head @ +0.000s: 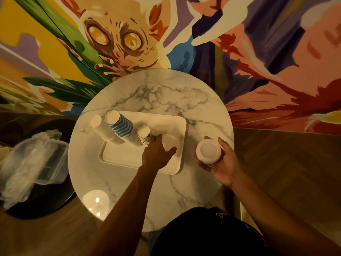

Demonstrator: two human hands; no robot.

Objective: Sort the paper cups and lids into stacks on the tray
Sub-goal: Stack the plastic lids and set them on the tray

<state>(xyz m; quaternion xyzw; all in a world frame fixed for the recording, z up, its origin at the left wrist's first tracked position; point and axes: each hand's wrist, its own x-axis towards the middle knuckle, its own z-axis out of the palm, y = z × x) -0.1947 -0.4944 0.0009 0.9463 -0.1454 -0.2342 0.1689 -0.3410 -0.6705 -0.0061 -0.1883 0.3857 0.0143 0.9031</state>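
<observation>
Left hand curls thumb and fingers round a flat white lid on the smooth rounded-rectangle tray, near the blue-striped cup stack. Right hand cradles a stack of round white lids, fingers curled round it, just beside the tray over the veined marble table.

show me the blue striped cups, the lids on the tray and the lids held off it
blue striped cups [120,126]: head view, striped side wall
tray lids [168,143]: head view, uncovered top face
held lids [208,149]: head view, top lid's centre
</observation>
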